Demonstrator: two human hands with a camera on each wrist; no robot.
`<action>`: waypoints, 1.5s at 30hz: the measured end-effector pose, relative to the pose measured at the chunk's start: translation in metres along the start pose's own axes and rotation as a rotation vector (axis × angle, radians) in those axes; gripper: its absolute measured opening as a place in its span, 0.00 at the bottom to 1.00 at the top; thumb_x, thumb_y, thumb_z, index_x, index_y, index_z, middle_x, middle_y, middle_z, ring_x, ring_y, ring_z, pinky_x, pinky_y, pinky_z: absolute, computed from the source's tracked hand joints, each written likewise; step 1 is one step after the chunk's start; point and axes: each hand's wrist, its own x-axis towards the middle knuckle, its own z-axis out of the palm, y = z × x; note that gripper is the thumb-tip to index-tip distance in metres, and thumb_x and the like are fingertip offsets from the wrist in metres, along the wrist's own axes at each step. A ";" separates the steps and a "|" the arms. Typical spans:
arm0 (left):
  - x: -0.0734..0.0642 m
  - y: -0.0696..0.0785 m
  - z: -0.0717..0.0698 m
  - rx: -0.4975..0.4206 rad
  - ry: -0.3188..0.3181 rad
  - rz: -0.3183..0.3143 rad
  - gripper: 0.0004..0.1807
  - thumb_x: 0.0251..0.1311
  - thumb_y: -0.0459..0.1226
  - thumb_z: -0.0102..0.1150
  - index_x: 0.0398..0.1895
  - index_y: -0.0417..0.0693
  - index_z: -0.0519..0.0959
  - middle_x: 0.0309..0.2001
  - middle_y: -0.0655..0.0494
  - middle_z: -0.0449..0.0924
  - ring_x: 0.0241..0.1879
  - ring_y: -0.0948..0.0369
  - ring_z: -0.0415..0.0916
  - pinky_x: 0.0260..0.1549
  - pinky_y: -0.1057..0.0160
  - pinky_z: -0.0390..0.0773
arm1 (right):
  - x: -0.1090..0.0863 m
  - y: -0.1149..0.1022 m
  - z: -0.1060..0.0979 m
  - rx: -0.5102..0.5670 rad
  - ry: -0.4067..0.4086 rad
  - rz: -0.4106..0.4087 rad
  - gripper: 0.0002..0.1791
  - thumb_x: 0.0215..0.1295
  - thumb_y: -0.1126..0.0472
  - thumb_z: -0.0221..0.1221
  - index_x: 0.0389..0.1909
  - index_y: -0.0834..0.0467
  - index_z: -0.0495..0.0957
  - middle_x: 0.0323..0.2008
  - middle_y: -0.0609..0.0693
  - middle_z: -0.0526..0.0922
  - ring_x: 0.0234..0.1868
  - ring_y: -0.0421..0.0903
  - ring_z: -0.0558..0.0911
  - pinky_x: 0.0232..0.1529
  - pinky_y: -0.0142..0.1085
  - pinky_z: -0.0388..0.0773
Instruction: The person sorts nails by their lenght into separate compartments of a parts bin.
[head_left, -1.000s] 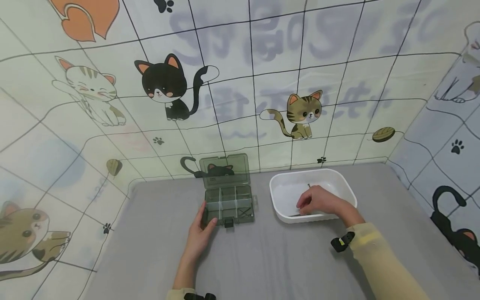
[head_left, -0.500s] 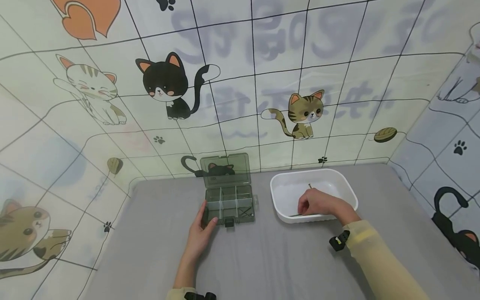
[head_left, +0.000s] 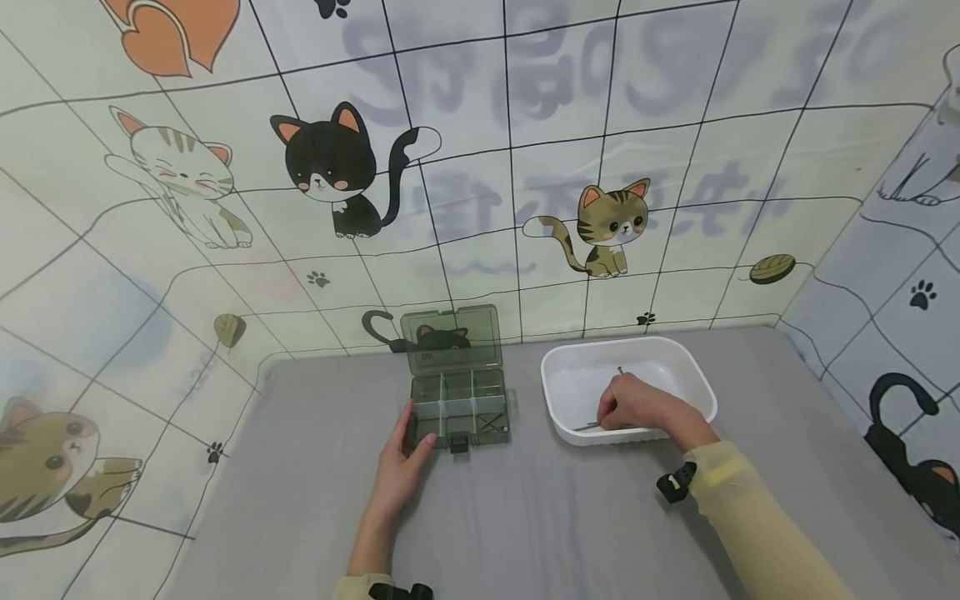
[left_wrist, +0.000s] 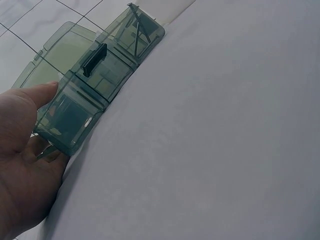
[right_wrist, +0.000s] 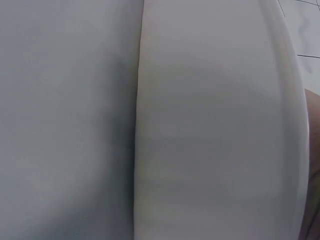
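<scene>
My left hand (head_left: 401, 467) grips the front left corner of a green see-through compartment box (head_left: 457, 408), thumb on its front wall and fingers along the side. Its lid (head_left: 453, 342) stands raised at the back. Thin nails (left_wrist: 137, 32) lie crossed in the front right compartment. My right hand (head_left: 637, 402) reaches into a white tray (head_left: 551, 379), fingers curled and fingertips pinching the end of a slim grey nail (head_left: 587, 427). A brassy nail (head_left: 621, 370) shows just behind that hand. The right wrist view is mostly the tray's outer wall (right_wrist: 215, 125).
A grey cloth (head_left: 510, 517) covers the table. Behind it rises a cat-print sheet (head_left: 480, 208), close to the raised lid and the tray's far rim. A gap of table lies between box and tray.
My right hand has shifted slightly right inside the tray, baring more of the grey nail at its fingertips. The left hand and the box keep their places.
</scene>
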 end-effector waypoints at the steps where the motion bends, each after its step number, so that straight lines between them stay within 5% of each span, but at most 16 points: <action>1: 0.000 0.000 0.000 -0.002 0.000 0.000 0.41 0.72 0.37 0.63 0.83 0.52 0.55 0.81 0.48 0.49 0.80 0.50 0.43 0.75 0.48 0.52 | 0.000 0.000 0.000 0.002 0.006 0.004 0.05 0.56 0.70 0.71 0.28 0.57 0.90 0.26 0.41 0.85 0.29 0.36 0.77 0.33 0.32 0.78; 11: 0.000 -0.001 0.001 -0.017 0.000 0.019 0.41 0.72 0.36 0.62 0.82 0.49 0.55 0.81 0.46 0.49 0.80 0.48 0.43 0.75 0.46 0.52 | 0.003 0.006 0.005 -0.052 0.064 0.036 0.06 0.57 0.68 0.70 0.27 0.53 0.89 0.26 0.37 0.83 0.33 0.38 0.75 0.52 0.46 0.74; 29: -0.003 -0.001 0.000 0.022 -0.007 0.002 0.41 0.73 0.40 0.62 0.83 0.56 0.53 0.82 0.49 0.47 0.80 0.48 0.41 0.75 0.44 0.53 | 0.005 0.004 0.005 -0.055 0.032 0.051 0.06 0.56 0.70 0.67 0.28 0.56 0.84 0.25 0.41 0.80 0.29 0.39 0.74 0.33 0.34 0.75; 41: -0.003 0.000 0.000 0.018 -0.011 -0.002 0.41 0.73 0.41 0.61 0.83 0.57 0.53 0.82 0.49 0.46 0.80 0.49 0.40 0.75 0.43 0.51 | 0.005 0.003 0.002 -0.092 0.017 -0.019 0.06 0.58 0.70 0.67 0.27 0.57 0.89 0.25 0.39 0.83 0.28 0.35 0.74 0.35 0.33 0.76; 45: -0.002 -0.001 0.000 0.036 -0.011 -0.008 0.41 0.73 0.40 0.61 0.83 0.56 0.53 0.82 0.49 0.47 0.80 0.49 0.40 0.75 0.44 0.51 | 0.006 0.004 0.003 -0.129 0.020 -0.014 0.07 0.59 0.69 0.66 0.26 0.55 0.88 0.25 0.38 0.82 0.28 0.35 0.73 0.48 0.42 0.78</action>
